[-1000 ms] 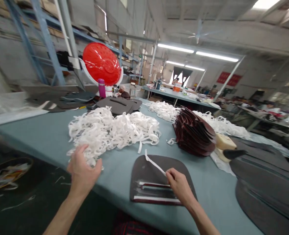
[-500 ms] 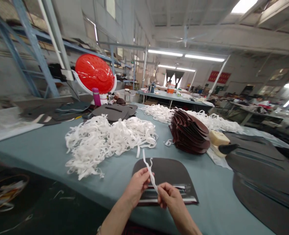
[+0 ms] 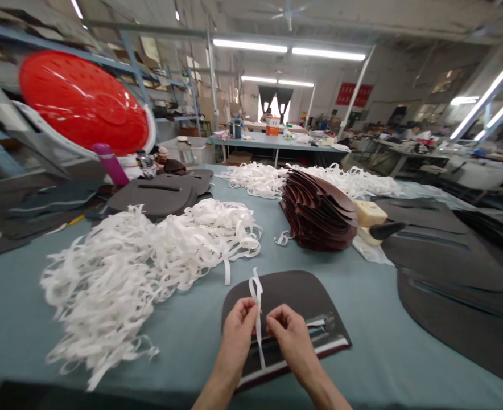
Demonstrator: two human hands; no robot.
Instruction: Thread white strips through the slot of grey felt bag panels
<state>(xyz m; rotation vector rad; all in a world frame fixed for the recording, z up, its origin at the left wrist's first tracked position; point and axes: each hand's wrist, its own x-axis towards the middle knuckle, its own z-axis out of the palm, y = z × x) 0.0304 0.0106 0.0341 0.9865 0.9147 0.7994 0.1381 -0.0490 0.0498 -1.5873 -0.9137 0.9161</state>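
White tape (image 3: 256, 296) between hands (image 3: 237, 336) (image 3: 292, 336), above rounded dark panel (image 3: 285, 293)

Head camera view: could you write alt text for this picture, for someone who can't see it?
Over a dark slotted panel on a blue-grey table, the left hand pinches a white strip, with the right hand close beside it. A heap of white strips and a stack of maroon curved pieces lie nearby.
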